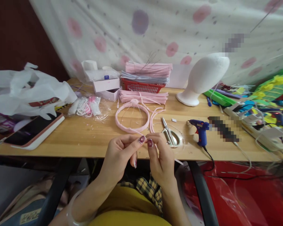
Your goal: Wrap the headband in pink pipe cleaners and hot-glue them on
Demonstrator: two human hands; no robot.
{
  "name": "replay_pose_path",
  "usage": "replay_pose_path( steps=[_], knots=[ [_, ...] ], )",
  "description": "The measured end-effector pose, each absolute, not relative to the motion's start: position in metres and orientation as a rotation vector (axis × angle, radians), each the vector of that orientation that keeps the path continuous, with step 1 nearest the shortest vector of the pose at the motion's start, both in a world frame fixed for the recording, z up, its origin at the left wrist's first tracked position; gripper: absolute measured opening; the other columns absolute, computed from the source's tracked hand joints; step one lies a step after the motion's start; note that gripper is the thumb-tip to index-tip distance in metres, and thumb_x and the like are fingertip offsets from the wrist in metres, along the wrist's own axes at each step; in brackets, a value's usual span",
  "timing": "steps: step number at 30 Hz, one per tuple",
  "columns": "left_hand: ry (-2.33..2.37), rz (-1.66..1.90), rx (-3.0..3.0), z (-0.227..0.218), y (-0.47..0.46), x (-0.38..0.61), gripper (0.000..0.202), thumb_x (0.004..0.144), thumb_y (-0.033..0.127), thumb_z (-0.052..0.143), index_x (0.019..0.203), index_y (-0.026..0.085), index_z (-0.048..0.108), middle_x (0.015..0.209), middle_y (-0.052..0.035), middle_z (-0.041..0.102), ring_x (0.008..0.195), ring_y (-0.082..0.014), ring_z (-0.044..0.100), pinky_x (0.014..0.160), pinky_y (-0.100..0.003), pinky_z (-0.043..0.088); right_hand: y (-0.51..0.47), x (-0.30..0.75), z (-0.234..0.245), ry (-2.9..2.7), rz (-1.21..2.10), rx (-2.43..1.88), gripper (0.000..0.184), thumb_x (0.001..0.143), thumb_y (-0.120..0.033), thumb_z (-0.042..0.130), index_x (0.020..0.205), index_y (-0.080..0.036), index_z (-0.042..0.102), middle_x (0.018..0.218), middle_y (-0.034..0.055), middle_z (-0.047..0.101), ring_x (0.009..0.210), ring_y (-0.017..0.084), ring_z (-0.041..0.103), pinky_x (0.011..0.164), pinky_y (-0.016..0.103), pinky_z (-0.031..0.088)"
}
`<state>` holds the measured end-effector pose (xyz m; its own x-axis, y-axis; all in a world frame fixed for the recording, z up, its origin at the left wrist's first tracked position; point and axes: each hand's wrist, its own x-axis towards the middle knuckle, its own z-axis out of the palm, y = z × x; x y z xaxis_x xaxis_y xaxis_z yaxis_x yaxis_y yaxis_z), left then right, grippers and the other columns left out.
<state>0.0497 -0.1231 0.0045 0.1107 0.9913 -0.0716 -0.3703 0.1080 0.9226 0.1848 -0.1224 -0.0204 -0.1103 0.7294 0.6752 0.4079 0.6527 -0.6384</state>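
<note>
My left hand (pixel 122 152) and my right hand (pixel 160 153) meet at the table's front edge, thumbs and forefingers pinched tip to tip. A thin pink pipe cleaner (pixel 141 134) runs into the pinch; the fingers cover most of it. Just beyond lies a pink-wrapped ring (pixel 116 121) with thin wires crossing its middle and a round pink knob at its far side. Curved pink pipe cleaners (pixel 152 121) lie right of the ring. Scissors (pixel 171 138) with pale handles rest beside my right hand, blades pointing away. A pale strip end (pixel 178 162) shows below that hand.
Pink pipe cleaner bundles (pixel 143 97) lie before a red basket (pixel 143 87). A white foam head (pixel 202 75) stands behind a blue glue gun (pixel 200 130) with a trailing cord. At left are a phone (pixel 35 127), plastic bags (pixel 25 91) and bagged beads (pixel 85 106); a power strip (pixel 257 128) is right.
</note>
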Motion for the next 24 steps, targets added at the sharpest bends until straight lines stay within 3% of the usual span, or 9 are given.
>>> replay_pose_path(
  steps=[5, 13, 16, 19, 21, 24],
  knots=[
    [0.829, 1.305, 0.75, 0.002, -0.125, 0.062, 0.027, 0.072, 0.039, 0.079, 0.058, 0.018, 0.069, 0.031, 0.0092, 0.038, 0.031, -0.0023, 0.032, 0.039, -0.017, 0.028, -0.121, 0.176, -0.023, -1.7, 0.144, -0.964, 0.019, 0.097, -0.007, 0.042, 0.101, -0.021, 0.053, 0.094, 0.0034, 0.061, 0.088, 0.016, 0.058, 0.078, 0.03, 0.047],
    [0.786, 1.551, 0.621, 0.001, -0.115, 0.055, 0.019, 0.073, 0.035, 0.081, 0.072, 0.017, 0.074, 0.037, 0.0114, 0.031, 0.038, -0.0023, 0.029, 0.043, -0.016, 0.032, -0.114, 0.174, -0.036, -1.701, 0.118, -0.987, 0.026, 0.097, -0.004, 0.037, 0.103, -0.022, 0.055, 0.096, 0.005, 0.064, 0.092, 0.017, 0.061, 0.08, 0.032, 0.049],
    [0.798, 1.6, 0.633, -0.001, -0.108, 0.045, 0.024, 0.067, 0.037, 0.085, 0.082, 0.02, 0.076, 0.049, 0.0081, 0.048, 0.046, -0.004, 0.042, 0.049, -0.016, 0.04, -0.113, 0.177, -0.038, -1.662, 0.211, -1.0, 0.024, 0.098, -0.006, 0.038, 0.1, -0.021, 0.057, 0.093, 0.004, 0.064, 0.09, 0.016, 0.061, 0.08, 0.029, 0.048],
    [0.823, 1.565, 0.773, -0.009, -0.104, 0.043, 0.034, 0.059, 0.036, 0.091, 0.088, 0.023, 0.079, 0.078, 0.0006, 0.067, 0.07, -0.0085, 0.059, 0.065, -0.019, 0.049, -0.113, 0.177, -0.033, -1.631, 0.361, -0.997, 0.022, 0.1, -0.013, 0.041, 0.09, -0.021, 0.06, 0.085, 0.0015, 0.065, 0.082, 0.014, 0.061, 0.075, 0.027, 0.046],
    [0.805, 1.523, 0.889, -0.015, -0.104, 0.047, 0.03, 0.058, 0.033, 0.091, 0.085, 0.023, 0.08, 0.09, -0.002, 0.069, 0.082, -0.0116, 0.061, 0.074, -0.021, 0.051, -0.115, 0.176, -0.03, -1.621, 0.455, -0.974, 0.024, 0.101, -0.017, 0.041, 0.085, -0.021, 0.059, 0.081, 0.0007, 0.064, 0.077, 0.014, 0.06, 0.071, 0.026, 0.046],
    [0.739, 1.474, 0.982, -0.02, -0.107, 0.054, 0.014, 0.066, 0.026, 0.087, 0.079, 0.026, 0.081, 0.09, -0.0016, 0.067, 0.088, -0.0131, 0.061, 0.079, -0.022, 0.05, -0.119, 0.172, -0.027, -1.614, 0.54, -0.966, 0.024, 0.101, -0.02, 0.041, 0.086, -0.02, 0.059, 0.08, 0.0013, 0.065, 0.074, 0.014, 0.06, 0.066, 0.025, 0.045]
  ],
)
